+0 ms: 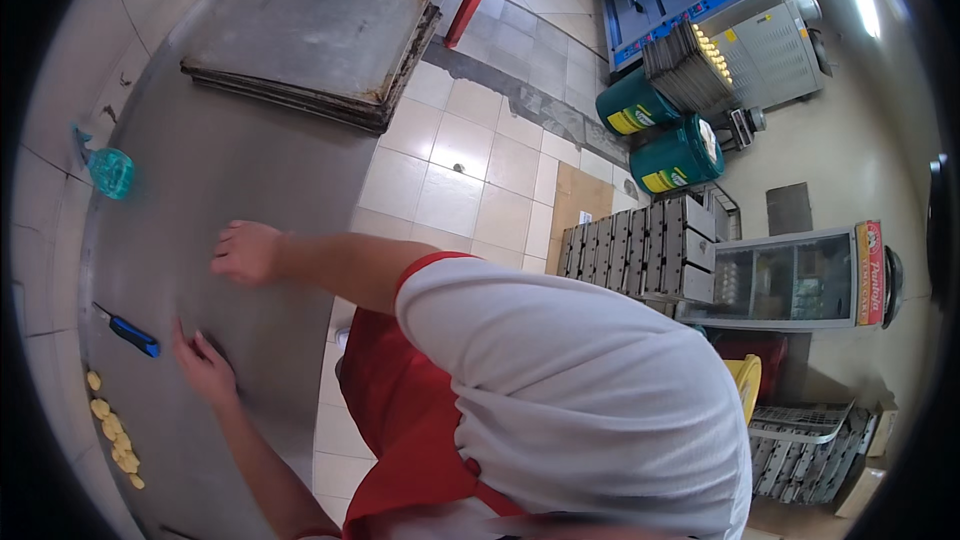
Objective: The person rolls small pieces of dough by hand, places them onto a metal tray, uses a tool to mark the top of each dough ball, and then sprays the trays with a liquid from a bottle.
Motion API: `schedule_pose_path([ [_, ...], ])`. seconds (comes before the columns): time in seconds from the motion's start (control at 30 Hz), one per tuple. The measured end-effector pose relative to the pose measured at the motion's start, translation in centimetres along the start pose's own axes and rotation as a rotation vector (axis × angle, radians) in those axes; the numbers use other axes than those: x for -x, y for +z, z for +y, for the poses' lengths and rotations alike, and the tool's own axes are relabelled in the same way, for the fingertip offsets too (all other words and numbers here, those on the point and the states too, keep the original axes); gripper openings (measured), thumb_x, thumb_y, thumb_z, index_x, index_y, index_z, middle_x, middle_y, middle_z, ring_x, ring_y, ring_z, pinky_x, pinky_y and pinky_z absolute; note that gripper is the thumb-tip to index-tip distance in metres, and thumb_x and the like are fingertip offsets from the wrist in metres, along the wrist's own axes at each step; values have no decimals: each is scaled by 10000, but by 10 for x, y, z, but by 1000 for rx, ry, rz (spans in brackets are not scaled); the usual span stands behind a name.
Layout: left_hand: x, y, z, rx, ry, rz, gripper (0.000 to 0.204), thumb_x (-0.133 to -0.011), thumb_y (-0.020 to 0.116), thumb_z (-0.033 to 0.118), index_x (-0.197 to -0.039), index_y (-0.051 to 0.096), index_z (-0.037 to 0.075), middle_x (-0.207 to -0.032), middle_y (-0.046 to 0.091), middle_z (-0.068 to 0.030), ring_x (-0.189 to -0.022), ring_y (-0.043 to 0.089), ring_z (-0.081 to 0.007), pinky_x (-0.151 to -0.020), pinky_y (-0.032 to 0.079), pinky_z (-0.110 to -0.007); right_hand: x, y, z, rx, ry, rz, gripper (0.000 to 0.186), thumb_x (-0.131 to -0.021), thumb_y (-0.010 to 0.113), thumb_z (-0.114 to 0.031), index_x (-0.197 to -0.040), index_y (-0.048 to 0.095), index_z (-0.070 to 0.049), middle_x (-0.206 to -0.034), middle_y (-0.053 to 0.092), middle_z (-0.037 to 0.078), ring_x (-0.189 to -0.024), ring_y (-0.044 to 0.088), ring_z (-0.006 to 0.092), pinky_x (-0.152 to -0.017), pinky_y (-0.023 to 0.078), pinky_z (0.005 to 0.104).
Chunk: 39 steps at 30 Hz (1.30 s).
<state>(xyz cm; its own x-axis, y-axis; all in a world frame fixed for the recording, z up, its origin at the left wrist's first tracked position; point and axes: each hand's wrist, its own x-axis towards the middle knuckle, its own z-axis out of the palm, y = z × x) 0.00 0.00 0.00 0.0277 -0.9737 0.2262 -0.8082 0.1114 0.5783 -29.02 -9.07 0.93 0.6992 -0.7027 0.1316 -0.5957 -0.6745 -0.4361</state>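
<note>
My right hand is over the steel worktop, its fingers curled down; what, if anything, is beneath them is hidden. Below it, my left hand is open, fingers stretched out near a black-and-blue utility knife. Several pale yellow dough pieces lie along the worktop's wall-side edge. A turquoise spray bottle is by the tiled wall. A stack of worn metal baking sheets lies farther along the worktop.
Past the tiled floor are an oven, green drums, racked trays, stacked metal pans and a glass-fronted fridge. A red stand holds a tray of dough pieces at the top.
</note>
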Motion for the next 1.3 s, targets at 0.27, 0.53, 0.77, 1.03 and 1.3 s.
schedule_pose_path([
  [0.27, 51, 2, 55, -127, 37, 60, 414, -1119, 563, 188, -1513, 561, 61, -1234, 611, -217, -1038, 657, -376, -868, 544, -465, 43, 7, -63, 6, 50, 141, 223, -939, 673, -288, -1093, 685, -128, -1151, 704, 112, -1174, 634, 322, -1029, 472, 503],
  [0.53, 27, -1, 5, -3, 155, 120, 399, -1110, 576, 180, -1469, 576, 7, -1192, 653, -214, -1030, 664, -396, -871, 545, -466, 28, 13, -2, 96, -130, 529, 159, -930, 684, -236, -1058, 663, -145, -1137, 703, 99, -1166, 634, 314, -977, 486, 508],
  [0.77, 12, 20, 48, -78, 288, 49, 365, -1055, 633, 185, -1401, 634, 67, -1153, 666, -255, -1045, 648, -480, -898, 544, -522, 20, 12, -62, 1, -49, 99, 235, -919, 683, -203, -1149, 687, -156, -1025, 670, 83, -1097, 631, 338, -973, 506, 492],
  [1.03, 7, -4, 15, -146, 83, 86, 348, -1009, 709, 228, -1329, 696, 90, -1061, 680, -220, -970, 674, -436, -867, 567, -498, 25, -5, -13, 67, -56, 210, 328, -903, 713, -185, -1230, 701, -178, -1060, 675, 102, -1143, 615, 351, -1015, 512, 455],
  [1.3, 9, 1, 66, 170, -547, 156, 464, -981, 805, 206, -1378, 654, 22, -1204, 720, -125, -1038, 711, -240, -927, 572, -347, 36, -81, 37, -458, 132, -32, 286, -905, 743, -154, -1188, 720, -114, -1183, 674, 162, -1203, 601, 375, -1061, 515, 472],
])
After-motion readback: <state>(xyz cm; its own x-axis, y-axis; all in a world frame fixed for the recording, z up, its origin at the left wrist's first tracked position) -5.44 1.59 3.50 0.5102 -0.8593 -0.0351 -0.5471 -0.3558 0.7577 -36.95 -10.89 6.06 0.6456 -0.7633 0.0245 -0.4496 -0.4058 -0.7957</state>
